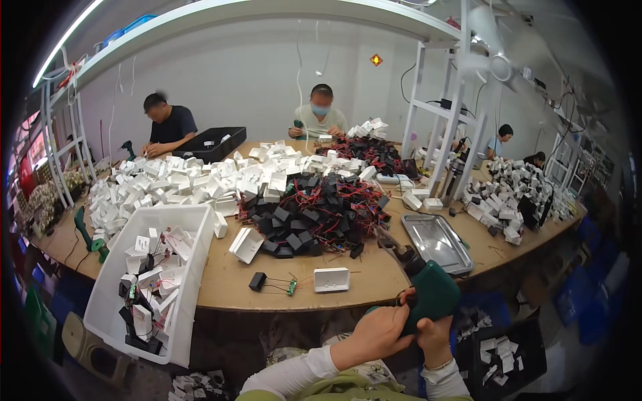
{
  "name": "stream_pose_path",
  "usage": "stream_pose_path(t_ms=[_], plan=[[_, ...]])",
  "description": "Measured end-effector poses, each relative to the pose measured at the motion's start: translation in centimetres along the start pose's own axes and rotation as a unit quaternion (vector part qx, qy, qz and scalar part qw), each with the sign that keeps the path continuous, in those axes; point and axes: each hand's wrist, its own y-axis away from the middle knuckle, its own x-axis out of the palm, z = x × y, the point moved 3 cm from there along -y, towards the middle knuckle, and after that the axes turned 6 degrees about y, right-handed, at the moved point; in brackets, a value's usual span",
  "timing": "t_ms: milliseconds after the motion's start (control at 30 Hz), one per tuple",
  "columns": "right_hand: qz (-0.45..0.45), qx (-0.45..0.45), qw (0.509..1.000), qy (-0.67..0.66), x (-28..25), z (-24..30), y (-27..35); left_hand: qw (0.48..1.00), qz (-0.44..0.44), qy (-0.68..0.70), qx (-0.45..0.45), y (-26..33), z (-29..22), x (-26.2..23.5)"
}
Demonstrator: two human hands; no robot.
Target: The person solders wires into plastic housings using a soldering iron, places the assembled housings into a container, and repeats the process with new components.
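Both my hands are on a green pistol-shaped hand tool [435, 294] with a dark nose and a thin tip slanting up and left over the table's front edge. My left hand [378, 334] is closed at its near left side, fingers against the body. Beneath the green body, my right hand [436, 337] grips it, the thumb showing. On the table left of the tool lies a white open box-shaped housing [332, 280]. Beside that, a small green circuit board [292, 287] is joined by thin wires to a black block [257, 281].
A white bin [204, 260] of housings and wired parts stands at left. Behind are heaps of white housings [174, 180] and black wired blocks [314, 214]. A metal tray [438, 244] lies right, near a white shelf post [455, 113]. Two people work across the table.
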Motion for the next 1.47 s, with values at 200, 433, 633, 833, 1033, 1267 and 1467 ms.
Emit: stream_pose_path(t_ms=[200,433,633,833,1033,1267,1467], plan=[[-0.071,-0.012,0.997,0.003,-2.0,0.5,0.7,0.997,0.033,0.013,0.064,-0.9,-1.3,-0.9],[-0.117,-0.005,0.989,-0.087,-6.5,0.5,2.2,0.977,-0.182,-0.114,-0.012,5.7,1.9,-7.0],[-0.152,0.019,0.988,0.005,-8.7,-0.6,2.0,0.922,-0.322,-0.208,-0.058,9.6,5.1,-11.1],[-0.067,0.003,0.992,-0.106,-11.3,-3.6,0.8,0.898,-0.322,-0.294,-0.064,9.4,7.3,-12.0],[-0.016,0.079,0.986,-0.149,-11.1,-8.7,-0.3,0.932,-0.148,-0.324,-0.06,6.5,11.8,-9.3],[0.032,0.152,0.964,-0.214,-7.9,-10.7,-1.0,0.917,-0.099,-0.32,-0.218,5.1,15.4,-9.4],[0.066,0.188,0.959,-0.201,-7.7,-12.1,-0.2,0.916,0.085,-0.198,-0.339,3.7,18.7,-9.1]])
